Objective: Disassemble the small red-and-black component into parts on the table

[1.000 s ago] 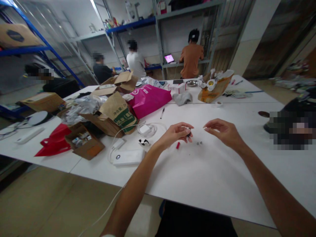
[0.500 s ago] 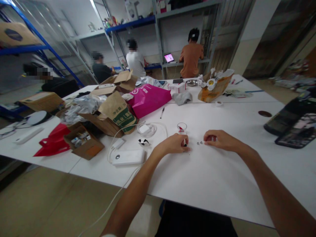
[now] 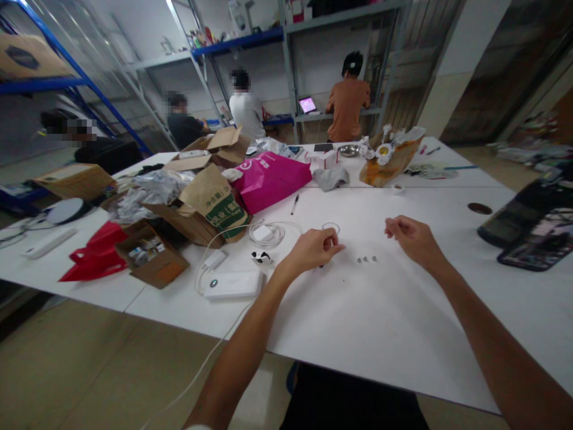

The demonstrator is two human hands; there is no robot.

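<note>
Three tiny silvery metal pieces (image 3: 366,259) lie in a short row on the white table (image 3: 358,334). To their left, my left hand (image 3: 317,246) is closed, with curled fingers and the thumb pointing right. A small dark bit shows under its palm, too hidden to name. Just behind it, a round clear rim (image 3: 331,227) is partly covered by the hand. My right hand (image 3: 410,237) hovers right of the pieces, its fingertips drawn together with nothing visible in them.
A white power bank (image 3: 233,285), a coiled white cable (image 3: 267,235) and a black-and-white item (image 3: 261,257) lie at left. Behind are a pen (image 3: 295,204), a magenta bag (image 3: 272,179) and cardboard boxes (image 3: 152,257). A phone (image 3: 539,242) stands at right. Several people sit farther back.
My right hand has let go of a metal piece and moved up and right; the third piece now shows fully. My left hand has shifted slightly left and up, hiding the red item inside the round rim.
</note>
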